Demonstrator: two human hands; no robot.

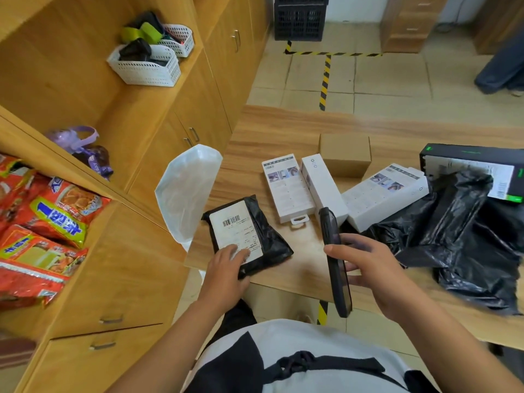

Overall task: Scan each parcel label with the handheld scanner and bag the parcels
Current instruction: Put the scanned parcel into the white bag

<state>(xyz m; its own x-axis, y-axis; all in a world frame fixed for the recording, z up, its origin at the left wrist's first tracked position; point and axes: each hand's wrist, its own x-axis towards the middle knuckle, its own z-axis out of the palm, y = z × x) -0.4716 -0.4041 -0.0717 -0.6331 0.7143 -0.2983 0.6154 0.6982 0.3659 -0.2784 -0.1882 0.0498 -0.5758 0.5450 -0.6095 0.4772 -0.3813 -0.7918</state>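
A black plastic-wrapped parcel (266, 236) with a white barcode label (235, 228) lies near the table's left front corner. My left hand (226, 268) rests on its near end, fingers over the label's lower edge. My right hand (365, 268) grips a dark handheld scanner (333, 251), slim like a phone, held on edge just right of the parcel. A white translucent bag (184, 191) hangs over the table's left edge. Black plastic bags (453, 231) lie crumpled at the right.
On the wooden table (283, 129) lie three white product boxes (286, 188), a brown carton (346, 154) and a black-and-green box (465, 163). Wooden cabinets with snack packs (42, 222) and white baskets (141, 66) stand at the left. Someone's legs (502, 66) show far right.
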